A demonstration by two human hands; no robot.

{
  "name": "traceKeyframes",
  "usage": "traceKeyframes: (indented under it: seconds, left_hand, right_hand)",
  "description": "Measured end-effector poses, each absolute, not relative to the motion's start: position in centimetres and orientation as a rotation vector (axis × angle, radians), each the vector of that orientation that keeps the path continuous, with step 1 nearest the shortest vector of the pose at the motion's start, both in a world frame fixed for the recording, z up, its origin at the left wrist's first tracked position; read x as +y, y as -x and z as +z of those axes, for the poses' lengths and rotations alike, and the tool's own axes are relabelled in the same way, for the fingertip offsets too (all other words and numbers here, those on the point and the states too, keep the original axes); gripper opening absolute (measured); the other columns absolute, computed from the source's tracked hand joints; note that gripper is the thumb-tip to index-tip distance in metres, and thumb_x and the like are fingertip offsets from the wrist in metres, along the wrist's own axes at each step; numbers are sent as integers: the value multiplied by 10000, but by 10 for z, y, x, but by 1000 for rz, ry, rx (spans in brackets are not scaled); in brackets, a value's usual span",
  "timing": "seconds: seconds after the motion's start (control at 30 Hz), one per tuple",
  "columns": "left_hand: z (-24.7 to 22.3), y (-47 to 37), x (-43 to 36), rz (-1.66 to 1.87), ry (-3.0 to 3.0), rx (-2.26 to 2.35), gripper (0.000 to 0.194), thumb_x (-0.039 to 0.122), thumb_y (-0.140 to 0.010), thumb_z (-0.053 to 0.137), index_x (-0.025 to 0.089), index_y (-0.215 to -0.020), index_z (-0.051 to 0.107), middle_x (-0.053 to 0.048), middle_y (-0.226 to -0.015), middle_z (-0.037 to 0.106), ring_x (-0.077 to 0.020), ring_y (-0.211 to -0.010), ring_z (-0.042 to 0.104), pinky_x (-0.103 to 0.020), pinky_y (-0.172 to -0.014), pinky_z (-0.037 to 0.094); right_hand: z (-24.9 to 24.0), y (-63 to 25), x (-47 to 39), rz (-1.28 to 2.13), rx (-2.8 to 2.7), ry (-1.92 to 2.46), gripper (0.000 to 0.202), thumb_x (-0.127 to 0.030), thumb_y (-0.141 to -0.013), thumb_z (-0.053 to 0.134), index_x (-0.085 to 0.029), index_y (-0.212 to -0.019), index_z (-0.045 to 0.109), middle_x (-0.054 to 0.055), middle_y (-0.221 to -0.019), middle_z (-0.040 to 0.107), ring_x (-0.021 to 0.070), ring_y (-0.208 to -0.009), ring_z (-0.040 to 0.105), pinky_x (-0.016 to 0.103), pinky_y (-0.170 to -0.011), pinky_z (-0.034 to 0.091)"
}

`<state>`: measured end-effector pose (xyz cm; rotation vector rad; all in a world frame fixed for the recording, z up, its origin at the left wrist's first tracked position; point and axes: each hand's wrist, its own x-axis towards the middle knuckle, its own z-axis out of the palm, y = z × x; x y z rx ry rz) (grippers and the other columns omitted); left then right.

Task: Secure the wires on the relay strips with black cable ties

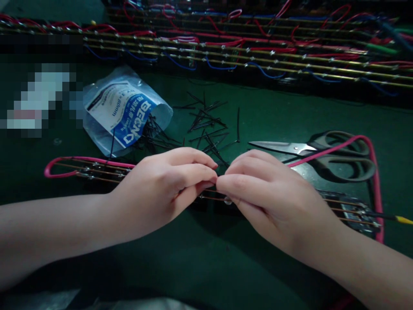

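Observation:
My left hand (171, 183) and my right hand (271, 193) meet at the fingertips over the middle of a narrow assembly of thin copper-coloured rods (346, 210). Both are closed in a pinch, and what lies between the fingers is hidden. A pink wire (376, 181) runs along the assembly, looping round its left end and arching up beyond my right hand. Just past my fingertips, loose black cable ties (206, 125) are scattered on the green work surface (200, 267). The rods directly under my hands are mostly covered.
Behind my left hand lies an opened clear plastic bag (129, 107) with a blue-and-white label, black ties spilling from it. Dark-handled scissors (343, 161) rest behind my right hand, partly under the pink wire. Long brass-coloured rods (258, 58) with red and blue wires span the back.

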<state>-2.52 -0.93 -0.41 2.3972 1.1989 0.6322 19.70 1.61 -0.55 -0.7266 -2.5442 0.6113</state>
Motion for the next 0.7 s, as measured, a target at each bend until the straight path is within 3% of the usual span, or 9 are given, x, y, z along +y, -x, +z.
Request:
traceKeyframes:
  seconds: [0.37, 0.53, 0.7]
  left_hand:
    - [-2, 24, -7, 616, -2366, 1164, 220, 52, -932, 555, 178, -1009, 718, 3, -1074, 742, -80, -979, 685, -124, -893, 505]
    - [8, 19, -3, 523, -2259, 1130, 114, 109, -927, 615, 188, -984, 674, 30, -933, 702, -82, -854, 651, -162, -762, 489]
    - [12, 11, 9, 427, -2234, 1215, 118, 114, -890, 601, 210, -882, 669, 57, -800, 684, -101, -732, 629, -208, -630, 445]
  right_hand:
    - [-5, -196, 17, 712, -2540, 741, 260, -39, -946, 428, -161, -911, 655, 55, -834, 659, 209, -813, 549, 334, -690, 454]
    - [-3, -198, 17, 755, -2462, 828, 219, -20, -914, 489, -161, -919, 656, 46, -838, 641, 189, -810, 574, 303, -683, 457]
    - [0, -198, 16, 832, -2356, 917, 141, -101, -959, 513, -183, -966, 627, 31, -870, 674, 173, -806, 629, 287, -679, 480]
